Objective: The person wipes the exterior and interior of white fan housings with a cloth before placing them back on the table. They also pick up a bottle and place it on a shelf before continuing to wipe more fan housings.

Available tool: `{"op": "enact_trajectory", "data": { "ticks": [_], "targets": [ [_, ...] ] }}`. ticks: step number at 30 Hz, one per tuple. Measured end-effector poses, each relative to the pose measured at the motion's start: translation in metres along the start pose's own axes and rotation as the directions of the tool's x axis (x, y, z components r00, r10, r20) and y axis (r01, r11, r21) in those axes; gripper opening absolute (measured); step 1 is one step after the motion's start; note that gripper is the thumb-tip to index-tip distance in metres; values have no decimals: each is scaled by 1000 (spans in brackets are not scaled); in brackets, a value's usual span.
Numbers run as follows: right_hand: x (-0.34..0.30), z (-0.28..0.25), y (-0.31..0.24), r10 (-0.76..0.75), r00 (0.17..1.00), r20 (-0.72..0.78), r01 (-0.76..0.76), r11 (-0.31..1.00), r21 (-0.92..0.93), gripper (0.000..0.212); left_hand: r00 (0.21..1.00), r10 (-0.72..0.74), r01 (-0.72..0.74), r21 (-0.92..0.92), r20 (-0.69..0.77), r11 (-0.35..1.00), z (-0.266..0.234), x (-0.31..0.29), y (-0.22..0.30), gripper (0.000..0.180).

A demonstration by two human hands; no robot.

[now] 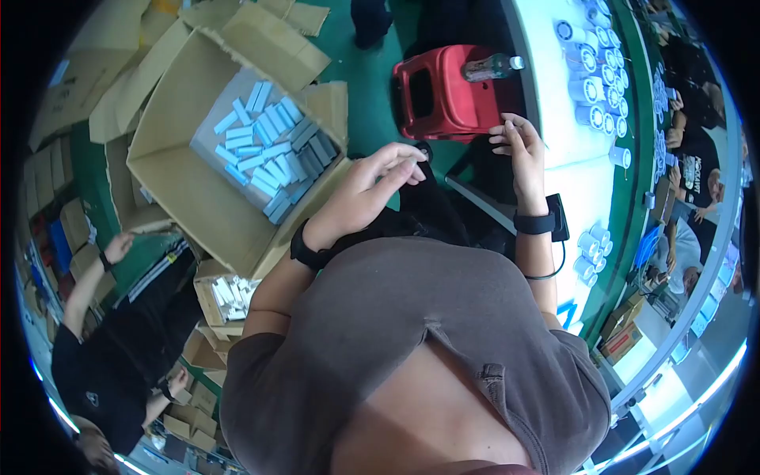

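My left hand [380,176] hovers just right of a large open cardboard box [178,186]. Its fingers are loosely bent, with the thumb near the fingertips, and I see nothing held in it. Many small blue-white rectangular boxes [265,138] lie heaped inside the carton, some darker grey on the right side. My right hand [524,150] is raised beside the edge of a white table [554,95], its fingers curved and apart with nothing visible in them. Both wrists wear dark bands.
A red plastic stool [443,95] carrying a clear bottle [492,68] stands ahead. White cylindrical parts [590,91] crowd the table's far right, with more cylinders [594,249] nearer. At left, a person in black [119,348] reaches among cartons. Other people work at far right.
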State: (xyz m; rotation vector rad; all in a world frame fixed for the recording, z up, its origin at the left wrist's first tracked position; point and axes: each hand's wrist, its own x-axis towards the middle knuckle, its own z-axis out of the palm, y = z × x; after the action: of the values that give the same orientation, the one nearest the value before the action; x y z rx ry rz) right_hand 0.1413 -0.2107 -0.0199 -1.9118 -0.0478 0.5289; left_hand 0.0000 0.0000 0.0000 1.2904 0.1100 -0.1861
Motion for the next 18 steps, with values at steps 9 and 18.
{"op": "enact_trajectory", "data": {
  "ticks": [9, 18],
  "targets": [
    [45, -86, 11, -37, 986, 161, -7, 963, 268, 23, 990, -135, 135, 480, -35, 867, 66, 133, -23, 26],
    [26, -162, 21, -26, 999, -38, 41, 870, 491, 21, 918, -120, 1, 298, 379, 954, 157, 230, 35, 26]
  ]
}}
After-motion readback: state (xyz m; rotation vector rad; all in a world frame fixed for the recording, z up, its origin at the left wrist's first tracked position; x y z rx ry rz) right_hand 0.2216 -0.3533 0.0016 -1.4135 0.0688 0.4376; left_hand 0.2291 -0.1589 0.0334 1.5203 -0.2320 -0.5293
